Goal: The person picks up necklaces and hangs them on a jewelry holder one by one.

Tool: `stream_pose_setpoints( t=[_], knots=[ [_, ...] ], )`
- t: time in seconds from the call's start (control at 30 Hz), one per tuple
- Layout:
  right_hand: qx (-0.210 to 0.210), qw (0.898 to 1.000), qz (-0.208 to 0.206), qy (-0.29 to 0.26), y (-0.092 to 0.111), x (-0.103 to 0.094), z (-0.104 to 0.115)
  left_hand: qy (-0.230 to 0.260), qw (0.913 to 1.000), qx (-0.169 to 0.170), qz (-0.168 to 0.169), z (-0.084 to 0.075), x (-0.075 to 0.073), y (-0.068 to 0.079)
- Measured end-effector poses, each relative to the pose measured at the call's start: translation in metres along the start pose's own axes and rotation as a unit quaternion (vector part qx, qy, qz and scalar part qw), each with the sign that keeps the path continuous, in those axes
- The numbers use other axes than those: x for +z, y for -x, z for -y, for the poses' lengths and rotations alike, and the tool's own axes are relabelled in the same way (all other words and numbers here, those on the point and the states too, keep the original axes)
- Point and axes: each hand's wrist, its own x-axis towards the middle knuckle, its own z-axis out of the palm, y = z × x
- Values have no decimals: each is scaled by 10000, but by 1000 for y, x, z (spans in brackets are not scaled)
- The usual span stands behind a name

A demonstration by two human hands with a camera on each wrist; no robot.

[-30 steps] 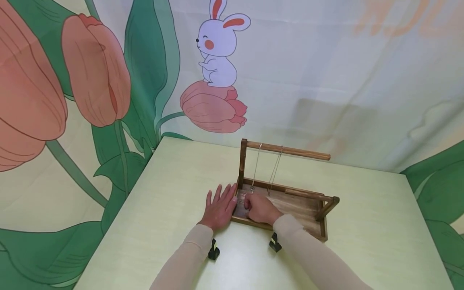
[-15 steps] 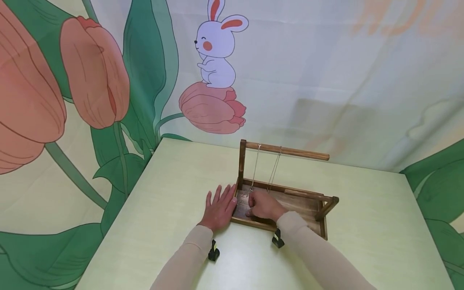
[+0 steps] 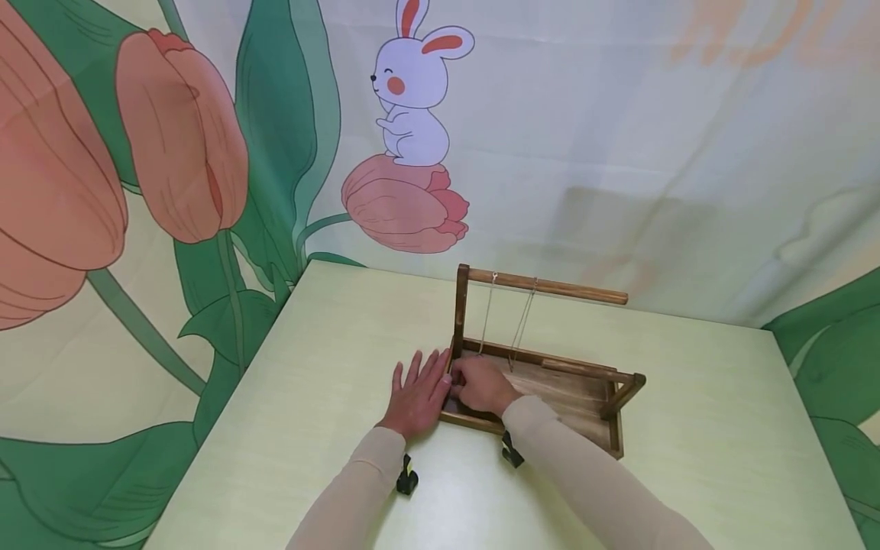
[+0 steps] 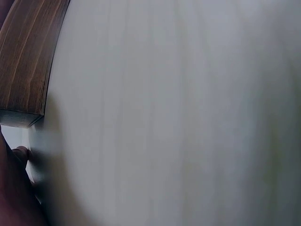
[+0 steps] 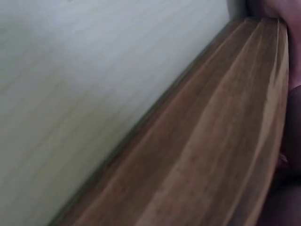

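A brown wooden tray (image 3: 474, 422) stands on the table, with a tall post (image 3: 460, 309) at its left end carrying a rod (image 3: 550, 287). My left hand (image 3: 415, 397) lies flat on the table, fingers straight, its thumb side touching the tray's left wall. Inside that left end is my right hand (image 3: 484, 386), fingers bent; whether they pinch anything is hidden. A pale cord (image 3: 487, 317) hangs from the rod to just behind the right hand, its lower end covered. In the right wrist view the tray's side (image 5: 211, 117) fills the middle.
A second, looped cord (image 3: 524, 321) hangs farther right on the rod. At the tray's right end stands a shorter post (image 3: 622, 396) with a bar (image 3: 577, 368). The pale table (image 3: 330, 336) surrounds the tray, and a printed cloth (image 3: 584, 137) hangs behind.
My right hand first drew slightly right with thumb and finger spread, then moved left toward the tray's left wall. The pale cord's lower end has gone behind it. My left hand stays put.
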Motion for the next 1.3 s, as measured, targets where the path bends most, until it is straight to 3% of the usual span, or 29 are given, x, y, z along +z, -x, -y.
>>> stream_pose_setpoints(
  t=[0.2,0.43,0.73,1.0,1.2,1.3],
  knots=[
    [-130,9998,159,40,1,-2,3,38,10000,1,-19,0,-1,0],
    [115,9988,390,-258,6,-8,0,-10,10000,-11,-58,1,0,1],
    [84,9986,-36,-520,8,-5,-6,10,10000,6,-56,1,2,1],
    [-27,9995,121,289,9,-6,3,21,10000,55,-49,-2,0,0],
    [-586,9869,345,1465,9,-7,10,-10,10000,25,-53,0,0,0],
    [-687,9882,358,1324,10,-6,8,42,10000,35,-70,-1,0,0]
  ],
)
